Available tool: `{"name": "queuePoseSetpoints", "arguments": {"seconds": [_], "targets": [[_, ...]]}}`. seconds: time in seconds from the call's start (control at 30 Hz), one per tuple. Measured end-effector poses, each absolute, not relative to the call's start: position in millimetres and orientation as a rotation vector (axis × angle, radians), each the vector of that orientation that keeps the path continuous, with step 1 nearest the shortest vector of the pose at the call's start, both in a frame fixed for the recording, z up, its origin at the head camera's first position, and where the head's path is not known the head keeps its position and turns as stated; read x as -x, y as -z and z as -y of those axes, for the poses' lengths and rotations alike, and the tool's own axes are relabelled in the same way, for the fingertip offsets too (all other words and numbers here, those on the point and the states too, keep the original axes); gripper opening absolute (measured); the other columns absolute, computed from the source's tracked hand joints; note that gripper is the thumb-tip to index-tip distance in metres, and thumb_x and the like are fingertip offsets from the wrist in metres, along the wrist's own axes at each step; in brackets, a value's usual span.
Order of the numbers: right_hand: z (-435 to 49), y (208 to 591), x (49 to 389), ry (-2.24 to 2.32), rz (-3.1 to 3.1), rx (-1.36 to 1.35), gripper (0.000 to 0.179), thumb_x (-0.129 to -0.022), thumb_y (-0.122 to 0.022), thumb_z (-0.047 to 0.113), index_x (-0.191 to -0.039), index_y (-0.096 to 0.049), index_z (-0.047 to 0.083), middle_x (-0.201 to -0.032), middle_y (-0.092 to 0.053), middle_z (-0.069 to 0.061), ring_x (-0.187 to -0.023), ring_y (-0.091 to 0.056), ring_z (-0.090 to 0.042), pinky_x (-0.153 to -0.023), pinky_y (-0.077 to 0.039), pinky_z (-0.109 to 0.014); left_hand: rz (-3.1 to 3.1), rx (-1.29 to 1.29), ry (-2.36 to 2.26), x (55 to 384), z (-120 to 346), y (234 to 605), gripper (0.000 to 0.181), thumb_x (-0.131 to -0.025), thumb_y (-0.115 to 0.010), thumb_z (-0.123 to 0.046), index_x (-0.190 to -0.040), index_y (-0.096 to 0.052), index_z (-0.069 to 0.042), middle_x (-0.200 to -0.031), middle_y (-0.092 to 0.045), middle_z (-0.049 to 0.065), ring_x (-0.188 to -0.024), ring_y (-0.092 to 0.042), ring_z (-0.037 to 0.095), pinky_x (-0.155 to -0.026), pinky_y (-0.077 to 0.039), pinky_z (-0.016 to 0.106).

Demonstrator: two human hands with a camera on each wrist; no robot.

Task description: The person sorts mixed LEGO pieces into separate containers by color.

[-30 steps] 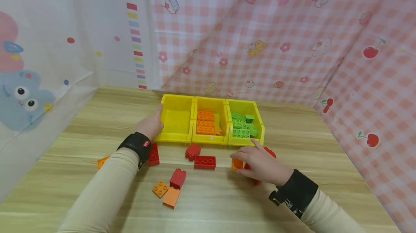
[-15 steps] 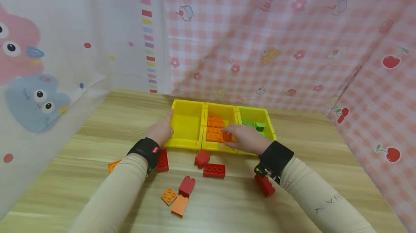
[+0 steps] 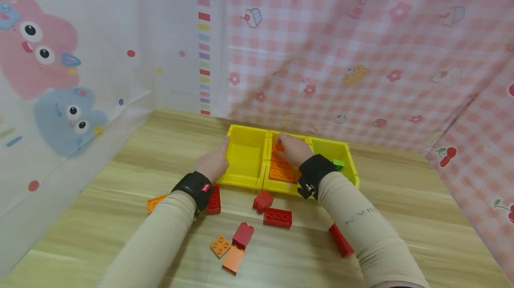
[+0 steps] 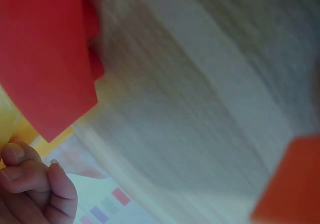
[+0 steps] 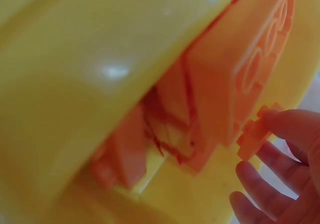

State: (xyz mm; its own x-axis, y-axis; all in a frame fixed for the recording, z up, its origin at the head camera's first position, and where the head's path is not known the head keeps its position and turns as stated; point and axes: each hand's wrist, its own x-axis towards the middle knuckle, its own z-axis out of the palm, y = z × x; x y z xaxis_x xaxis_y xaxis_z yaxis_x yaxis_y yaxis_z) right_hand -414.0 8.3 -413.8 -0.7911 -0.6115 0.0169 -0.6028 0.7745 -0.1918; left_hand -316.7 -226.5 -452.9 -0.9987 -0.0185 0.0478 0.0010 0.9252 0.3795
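Note:
My left hand [image 3: 213, 164] grips the left wall of the left yellow bin [image 3: 246, 156], index finger along its outer side. In the left wrist view its other fingers look curled beside the yellow plastic. Over the middle bin [image 3: 267, 176] my right hand [image 3: 295, 149] reaches in from the right. Between thumb and fingers it pinches a small studded orange toy brick [image 5: 255, 134], seen in the right wrist view. Larger orange bricks [image 3: 281, 172] lie in that bin. The hand and wrist strap hide part of the right bin [image 3: 353, 169], where a green brick [image 3: 338, 164] shows.
On the wooden table in front lie red bricks [image 3: 278, 218], orange bricks [image 3: 234, 260] and, far left, another orange brick [image 3: 155, 203]. A red brick [image 3: 341, 240] lies beside my right forearm. Patterned cloth [image 3: 321, 56] hangs behind the bins.
My right hand has taken an orange brick from the table and moved up and left into the middle bin. My left hand stays at the left bin. The head view has shifted left.

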Motion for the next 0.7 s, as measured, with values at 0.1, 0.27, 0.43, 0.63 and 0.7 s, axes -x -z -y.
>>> {"name": "queuePoseSetpoints", "arguments": {"seconds": [0.1,0.27,0.43,0.63,0.7], "targets": [[-4.0,419.4,422.7,0.276,-2.918,0.981,0.017,-0.088,-0.064,0.013,-0.102,-0.058,0.004,-0.093,-0.061,-0.009,-0.082,-0.056,-0.023,-0.077,-0.047,-0.037,3.029,-0.002,0.606,316.3,224.8,451.5,0.07,-0.09,-0.052,-0.014,-0.149,-0.017,-0.011,-0.051,-0.043,0.004,-0.043,-0.042,0.021,-0.042,-0.035,0.034],[0.8,425.9,431.0,0.262,-2.928,0.989,0.006,-0.087,-0.063,0.009,-0.092,-0.062,0.004,-0.085,-0.06,-0.008,-0.077,-0.054,-0.023,-0.074,-0.046,-0.037,3.023,0.004,0.59,317.1,224.8,453.4,0.069,-0.09,-0.052,-0.015,-0.149,-0.017,-0.01,-0.051,-0.043,0.003,-0.044,-0.042,0.021,-0.042,-0.034,0.033],[-1.5,436.4,437.0,0.271,-2.938,1.037,0.008,-0.087,-0.062,0.007,-0.093,-0.065,0.004,-0.088,-0.062,-0.009,-0.081,-0.057,-0.024,-0.076,-0.047,-0.037,3.013,0.029,0.601,317.5,223.4,455.7,0.069,-0.09,-0.051,-0.014,-0.149,-0.017,-0.009,-0.051,-0.043,0.003,-0.043,-0.041,0.02,-0.041,-0.034,0.033],[-6.7,435.5,433.7,0.369,-2.86,1.127,0.016,-0.089,-0.059,0.005,-0.103,-0.065,0.0,-0.1,-0.064,-0.014,-0.096,-0.059,-0.028,-0.086,-0.045,-0.04,3.002,0.051,0.586,316.2,225.0,455.3,0.069,-0.089,-0.052,-0.012,-0.149,-0.018,-0.007,-0.05,-0.041,0.002,-0.042,-0.038,0.018,-0.04,-0.032,0.031],[-11.6,428.7,428.4,0.403,-2.835,1.106,0.018,-0.091,-0.056,0.006,-0.106,-0.063,0.0,-0.106,-0.063,-0.015,-0.101,-0.057,-0.029,-0.089,-0.044,-0.041,2.994,0.068,0.576,315.9,226.8,454.2,0.069,-0.089,-0.052,-0.011,-0.149,-0.018,-0.006,-0.05,-0.041,0.002,-0.041,-0.037,0.018,-0.04,-0.031,0.031]]}}
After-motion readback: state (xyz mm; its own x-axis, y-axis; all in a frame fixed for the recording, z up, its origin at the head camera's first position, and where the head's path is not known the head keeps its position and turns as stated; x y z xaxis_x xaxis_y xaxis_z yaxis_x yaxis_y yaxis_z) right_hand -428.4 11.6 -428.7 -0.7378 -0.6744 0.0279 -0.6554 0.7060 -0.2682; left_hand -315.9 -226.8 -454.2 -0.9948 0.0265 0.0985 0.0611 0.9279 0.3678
